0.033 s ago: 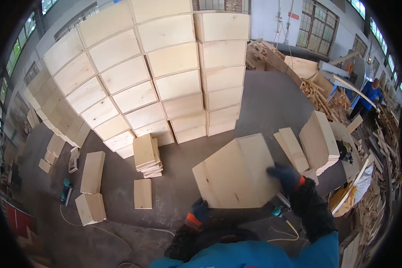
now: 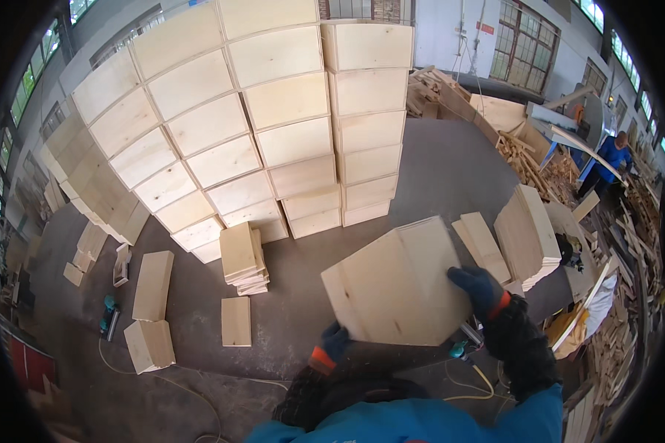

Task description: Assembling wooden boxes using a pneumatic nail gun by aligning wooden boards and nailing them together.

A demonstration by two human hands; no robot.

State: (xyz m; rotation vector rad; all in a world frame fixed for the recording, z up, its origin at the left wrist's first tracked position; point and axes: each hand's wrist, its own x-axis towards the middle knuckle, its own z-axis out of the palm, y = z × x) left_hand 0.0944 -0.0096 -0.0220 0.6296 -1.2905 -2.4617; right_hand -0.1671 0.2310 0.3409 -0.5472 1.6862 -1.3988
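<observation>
A pale plywood box [image 2: 380,295] is held tilted in front of me, with two of its broad faces showing. My left hand [image 2: 334,341], in a dark glove with an orange cuff, is closed on its lower left corner. On the opposite side my right hand [image 2: 482,290], gloved alike, grips the right edge; its fingertips lie on the face nearest it. Just below the right forearm a teal air nailer [image 2: 462,350] with a yellow hose is partly hidden by the box. The box's underside and far sides are out of sight.
Ahead rises a tall wall of stacked plywood boxes [image 2: 287,140]. Small board piles [image 2: 238,251] stand on the floor, with larger board stacks [image 2: 526,232] at right. Another teal nailer [image 2: 109,319] lies at left, its hose crossing the floor. A person in blue [image 2: 612,156] is far right beside scrap wood.
The box has shifted slightly right in my hands, its top edge a little higher. Both hands have moved a little to the right with it, still gripping.
</observation>
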